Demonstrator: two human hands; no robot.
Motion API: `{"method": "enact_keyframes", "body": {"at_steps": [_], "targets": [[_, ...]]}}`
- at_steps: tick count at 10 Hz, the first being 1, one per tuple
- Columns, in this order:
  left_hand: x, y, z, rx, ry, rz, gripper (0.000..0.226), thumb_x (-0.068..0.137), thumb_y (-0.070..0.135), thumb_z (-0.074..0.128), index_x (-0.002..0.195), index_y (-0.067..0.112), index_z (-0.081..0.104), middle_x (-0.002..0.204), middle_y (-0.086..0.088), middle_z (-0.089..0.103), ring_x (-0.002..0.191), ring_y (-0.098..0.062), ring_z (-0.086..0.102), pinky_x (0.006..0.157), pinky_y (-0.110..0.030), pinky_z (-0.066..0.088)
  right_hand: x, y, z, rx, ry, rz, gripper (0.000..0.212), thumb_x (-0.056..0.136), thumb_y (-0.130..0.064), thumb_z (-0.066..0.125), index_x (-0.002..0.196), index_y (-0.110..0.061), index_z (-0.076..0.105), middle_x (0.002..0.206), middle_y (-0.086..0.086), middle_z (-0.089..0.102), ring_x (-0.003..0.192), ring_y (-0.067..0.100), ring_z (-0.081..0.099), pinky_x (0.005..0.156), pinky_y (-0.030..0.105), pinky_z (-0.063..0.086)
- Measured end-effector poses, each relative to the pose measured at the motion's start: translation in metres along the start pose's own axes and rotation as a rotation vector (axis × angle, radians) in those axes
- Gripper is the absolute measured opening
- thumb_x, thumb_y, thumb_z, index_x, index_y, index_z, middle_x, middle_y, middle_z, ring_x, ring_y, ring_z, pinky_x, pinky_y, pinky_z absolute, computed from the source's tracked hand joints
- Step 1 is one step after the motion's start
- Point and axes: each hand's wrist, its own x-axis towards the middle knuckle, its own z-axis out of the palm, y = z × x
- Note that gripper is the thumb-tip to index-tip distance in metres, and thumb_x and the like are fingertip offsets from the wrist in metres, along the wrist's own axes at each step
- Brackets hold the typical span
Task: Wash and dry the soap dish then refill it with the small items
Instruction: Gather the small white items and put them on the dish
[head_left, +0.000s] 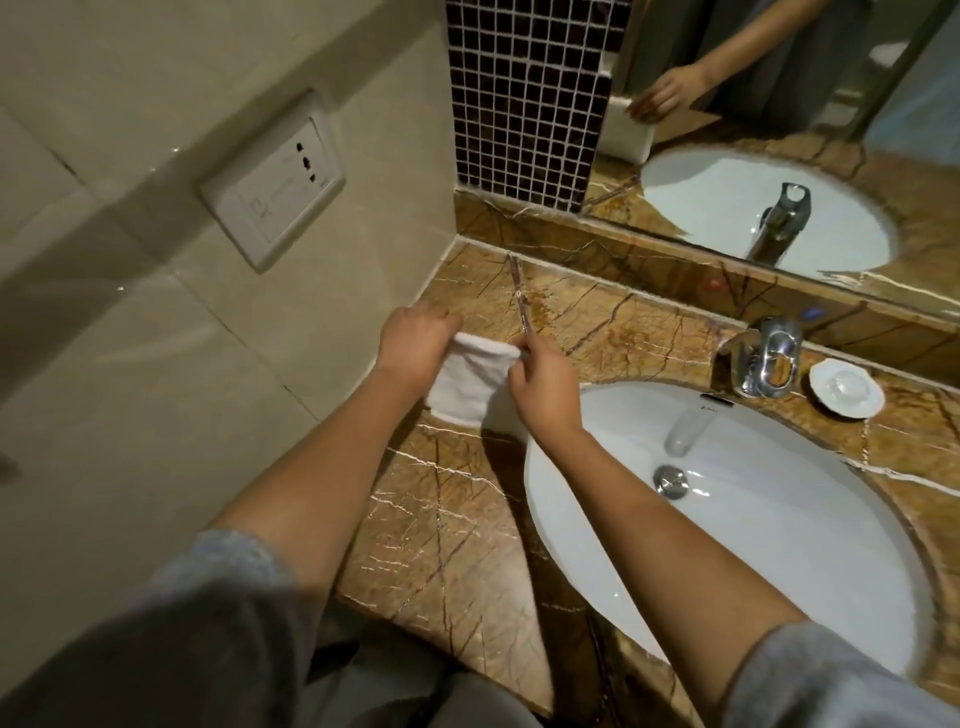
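One white soap dish (846, 387) sits empty on the brown marble worktop (457, 519), just right of the single chrome tap (763, 364) and well apart from both hands. One white folded towel (470, 387) lies at the worktop's left, by the basin (727, 519) rim. The left hand (415, 345) grips the towel's far edge; the right hand (543, 392) pinches its right corner, and a thin dark stick-like item (521, 304) rises from those fingers. One oval basin has one drain plug (671, 480). One socket (272, 179) is on the tiled wall; a mirror (779, 104) runs behind.
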Motion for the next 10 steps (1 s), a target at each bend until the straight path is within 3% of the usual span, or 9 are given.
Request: {"method": "enact_keyframes", "body": {"at_steps": [1, 2, 5, 8, 9, 10], "targets": [[0.004, -0.017, -0.018, 0.012, 0.040, -0.055, 0.036, 0.076, 0.017, 0.070, 0.111, 0.016, 0.062, 0.115, -0.007, 0.063, 0.110, -0.028, 0.054, 0.079, -0.038, 0.043, 0.017, -0.022, -0.005, -0.078, 0.064, -0.113, 0.025, 0.086, -0.008, 0.055, 0.110, -0.011, 0.062, 0.108, 0.008, 0.064, 0.100, 0.024, 0.059, 0.083, 0.036, 0.050], [-0.005, -0.026, -0.017, -0.016, 0.072, -0.077, 0.028, 0.087, 0.013, 0.059, 0.115, 0.016, 0.061, 0.118, -0.008, 0.062, 0.112, -0.028, 0.052, 0.080, -0.039, 0.042, 0.014, -0.027, -0.002, -0.162, 0.029, -0.215, 0.028, 0.085, -0.006, 0.060, 0.112, -0.010, 0.061, 0.112, 0.009, 0.062, 0.106, 0.025, 0.056, 0.089, 0.038, 0.048], [-0.095, -0.012, 0.069, 0.051, -0.324, -0.088, 0.030, 0.085, 0.007, 0.056, 0.114, 0.011, 0.058, 0.123, -0.010, 0.059, 0.116, -0.030, 0.053, 0.089, -0.039, 0.046, -0.100, 0.011, 0.064, -0.370, -0.400, -0.254, 0.026, 0.084, -0.010, 0.051, 0.106, -0.009, 0.064, 0.105, 0.012, 0.061, 0.101, 0.033, 0.054, 0.076, 0.043, 0.048], [-0.112, -0.005, 0.082, 0.057, -0.353, -0.141, 0.039, 0.077, 0.006, 0.064, 0.114, 0.011, 0.055, 0.117, -0.009, 0.058, 0.112, -0.029, 0.053, 0.080, -0.039, 0.049, -0.114, 0.008, 0.078, -0.424, -0.435, -0.221, 0.028, 0.082, -0.019, 0.052, 0.106, -0.010, 0.063, 0.106, 0.009, 0.059, 0.102, 0.027, 0.051, 0.078, 0.040, 0.047], [-0.107, -0.005, 0.078, 0.072, -0.385, -0.155, 0.030, 0.083, 0.009, 0.054, 0.113, 0.010, 0.058, 0.115, -0.010, 0.061, 0.106, -0.028, 0.056, 0.081, -0.038, 0.052, -0.113, 0.003, 0.074, -0.353, -0.434, -0.161, 0.033, 0.081, -0.026, 0.050, 0.104, -0.010, 0.066, 0.102, 0.009, 0.060, 0.102, 0.027, 0.052, 0.078, 0.038, 0.048], [-0.090, 0.000, 0.065, 0.015, -0.291, -0.158, 0.029, 0.089, 0.015, 0.048, 0.114, 0.009, 0.059, 0.116, -0.011, 0.060, 0.105, -0.028, 0.058, 0.079, -0.036, 0.049, -0.096, 0.005, 0.059, -0.278, -0.326, -0.055, 0.034, 0.082, -0.027, 0.052, 0.110, -0.011, 0.066, 0.108, 0.009, 0.061, 0.106, 0.027, 0.053, 0.081, 0.036, 0.049]]}}
